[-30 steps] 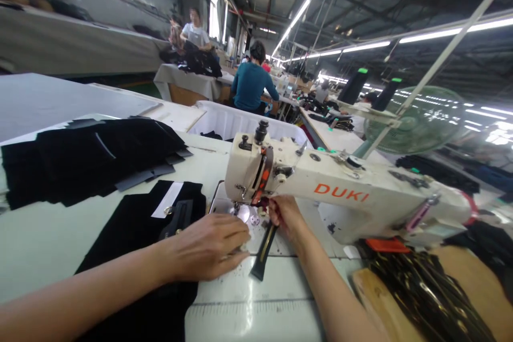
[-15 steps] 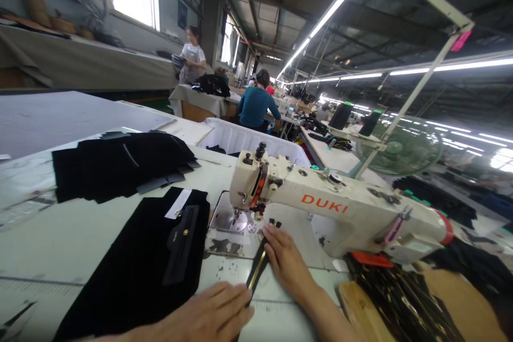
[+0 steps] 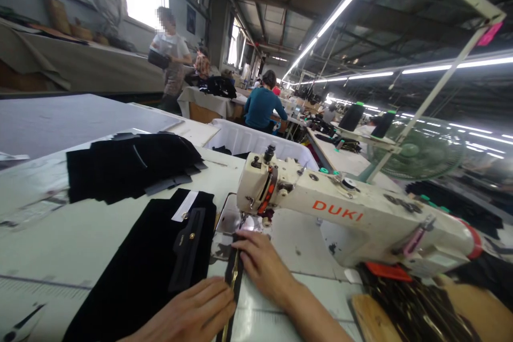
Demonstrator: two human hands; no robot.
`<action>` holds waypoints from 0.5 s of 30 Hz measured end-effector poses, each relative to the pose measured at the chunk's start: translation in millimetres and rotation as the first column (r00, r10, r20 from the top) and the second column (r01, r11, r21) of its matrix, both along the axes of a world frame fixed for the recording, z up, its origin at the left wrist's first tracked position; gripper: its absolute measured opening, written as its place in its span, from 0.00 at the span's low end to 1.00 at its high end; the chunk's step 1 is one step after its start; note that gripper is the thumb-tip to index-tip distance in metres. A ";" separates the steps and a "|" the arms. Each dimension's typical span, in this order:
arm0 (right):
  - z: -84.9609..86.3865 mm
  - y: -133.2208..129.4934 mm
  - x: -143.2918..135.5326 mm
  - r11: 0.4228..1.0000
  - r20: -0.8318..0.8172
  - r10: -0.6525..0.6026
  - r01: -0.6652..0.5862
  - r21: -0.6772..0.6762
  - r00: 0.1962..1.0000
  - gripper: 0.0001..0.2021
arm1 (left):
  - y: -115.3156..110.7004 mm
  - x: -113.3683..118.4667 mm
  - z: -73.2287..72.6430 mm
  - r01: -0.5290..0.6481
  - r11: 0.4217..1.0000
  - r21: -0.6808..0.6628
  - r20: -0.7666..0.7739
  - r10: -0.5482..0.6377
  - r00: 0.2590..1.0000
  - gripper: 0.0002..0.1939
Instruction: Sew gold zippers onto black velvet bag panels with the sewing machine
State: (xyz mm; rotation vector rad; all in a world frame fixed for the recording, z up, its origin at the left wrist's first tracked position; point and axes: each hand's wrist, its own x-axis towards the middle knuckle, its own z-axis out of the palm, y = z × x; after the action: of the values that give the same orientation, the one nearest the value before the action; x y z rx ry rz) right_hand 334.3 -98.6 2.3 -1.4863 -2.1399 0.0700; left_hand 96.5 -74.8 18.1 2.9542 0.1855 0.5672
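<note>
Zipper strip [image 3: 235, 278], head view: shifted left since the earlier frame, upper end now brought near the needle of the sewing machine [image 3: 304, 200].
Right hand [image 3: 262, 266]: open, fingers laid on strip near needle.
Left hand [image 3: 202, 305]: fingers together, strip touched lower down; pinch cannot be told, thumb hidden.
Hands: apart.
Cut off: strip's lower end, by frame edge.

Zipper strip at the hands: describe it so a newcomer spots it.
Find the left end of the white sewing machine marked DUKI. From there a black zipper strip runs toward the viewer, right hand and left hand at it. Narrow and gold-lined, it differs from the broad black panel to its left.
</note>
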 end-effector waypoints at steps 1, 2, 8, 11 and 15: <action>1.3 3.6 7.6 0.999 0.006 -0.052 0.052 0.011 0.999 0.16 | 2.8 0.3 -3.1 -0.011 1.000 -0.003 -0.001 0.011 1.000 0.24; 2.1 5.3 13.2 0.994 0.006 -0.110 0.109 0.022 0.994 0.16 | 5.5 0.3 -5.9 -0.023 1.000 -0.009 0.002 0.023 1.000 0.28; 0.9 -6.8 2.2 0.999 0.009 -0.046 0.046 -0.021 0.999 0.16 | 7.7 1.1 -15.0 -0.055 0.998 -0.041 -0.022 0.055 0.998 0.36; -6.9 -10.4 -7.2 0.999 0.008 -0.007 0.007 -0.045 1.000 0.17 | 19.2 -3.3 -13.4 -0.103 0.993 -0.057 0.055 0.106 0.993 0.27; -15.1 -10.2 -6.5 0.999 0.052 -0.042 0.043 -0.018 0.998 0.18 | 87.9 -15.3 -5.9 -0.392 0.901 -0.186 -0.001 0.398 0.917 0.21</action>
State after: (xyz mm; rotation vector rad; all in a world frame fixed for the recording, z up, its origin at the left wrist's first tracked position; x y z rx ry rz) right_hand 327.8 -108.8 -12.8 -1.5596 -2.1525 0.0370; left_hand 81.2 13.1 12.2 2.7305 0.8031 0.6113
